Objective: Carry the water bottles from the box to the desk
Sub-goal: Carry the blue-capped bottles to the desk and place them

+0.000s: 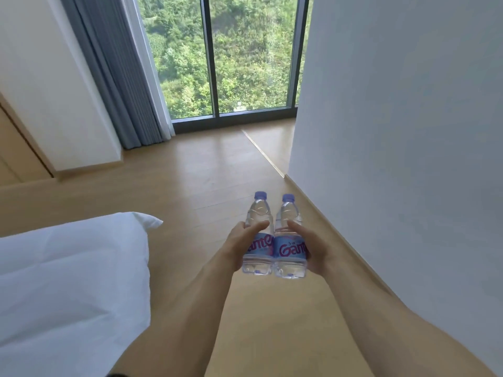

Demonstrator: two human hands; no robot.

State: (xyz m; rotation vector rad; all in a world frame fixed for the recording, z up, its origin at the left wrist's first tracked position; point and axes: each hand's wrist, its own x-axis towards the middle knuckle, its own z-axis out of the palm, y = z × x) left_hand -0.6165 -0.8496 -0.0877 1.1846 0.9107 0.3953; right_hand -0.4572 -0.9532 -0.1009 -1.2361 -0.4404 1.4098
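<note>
You hold 2 bottles upright, side by side and touching, above the floor (206,170). Your left hand (239,240) wraps the left bottle (258,240); your right hand (313,248) wraps the right bottle (290,240). The bed (68,281) lies at 9 o'clock of them, the window (226,55) at 12, the wall (408,131) at 3.

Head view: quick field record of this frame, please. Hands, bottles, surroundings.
left hand: grips left bottle
right hand: grips right bottle
bottles: upright, side by side, touching, caps on, held above wooden floor
bed: white bedding, lower left
wall: white, right side
window: ahead, grey curtain at its left
box, desk: not in view
</note>
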